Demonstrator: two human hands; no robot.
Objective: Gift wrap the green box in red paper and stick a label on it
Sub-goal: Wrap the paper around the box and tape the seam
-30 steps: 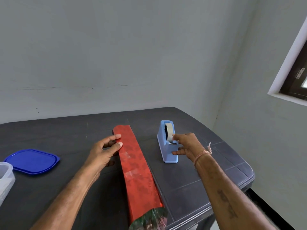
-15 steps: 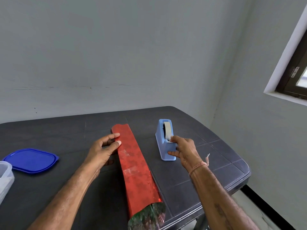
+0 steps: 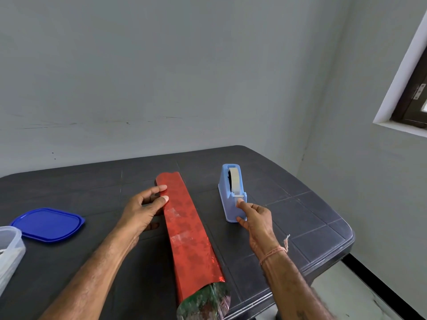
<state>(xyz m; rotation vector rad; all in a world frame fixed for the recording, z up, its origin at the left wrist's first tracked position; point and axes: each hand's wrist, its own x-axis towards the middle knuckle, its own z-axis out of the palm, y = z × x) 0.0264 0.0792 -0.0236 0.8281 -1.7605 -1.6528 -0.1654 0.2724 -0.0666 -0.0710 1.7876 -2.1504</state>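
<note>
A long package wrapped in red paper (image 3: 184,227) lies lengthwise on the dark table (image 3: 300,215), with two clear tape strips across its seam. Its open near end (image 3: 203,301) shows a shiny greenish inside; the green box itself is hidden. My left hand (image 3: 141,211) grips the package's far left side, thumb and forefinger on the red paper. To the right stands a light blue tape dispenser (image 3: 231,192). My right hand (image 3: 256,220) holds its near end, forefinger tip on the tape end below the cutter, thumb against the base. No label is in view.
A blue plastic lid (image 3: 48,225) lies at the left, next to a clear container (image 3: 9,252) cut off by the frame's edge. The table's rounded right corner (image 3: 346,239) drops to the floor. A grey wall runs close behind the table.
My right hand has slid back from the top of the dispenser to its near front end. My left hand has stayed on the package.
</note>
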